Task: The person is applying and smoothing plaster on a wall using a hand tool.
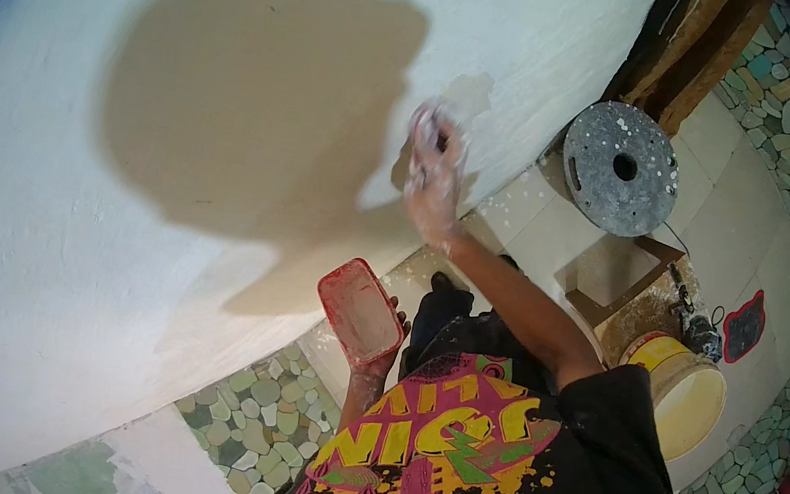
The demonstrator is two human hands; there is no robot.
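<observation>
My left hand (378,362) grips a red rectangular plastic tub (358,311) from beneath and the side; pale residue coats its inside. My right hand (434,192) is raised against the white wall (230,345), with whitish smears over the fingers and knuckles. Its fingers are curled, and whatever they press on the wall is hidden or too blurred to name. Just above that hand a darker, damp-looking patch (470,94) marks the wall. A broad shadow falls across the wall left of my right hand.
At right stand a grey round disc with a centre hole (607,176), an open brown box (613,278) and a yellow-and-cream bucket (692,400). A red-edged dark piece (744,327) lies on the tiles. Wooden boards (689,56) lean at the far right, and pebble flooring (266,411) borders the tiles.
</observation>
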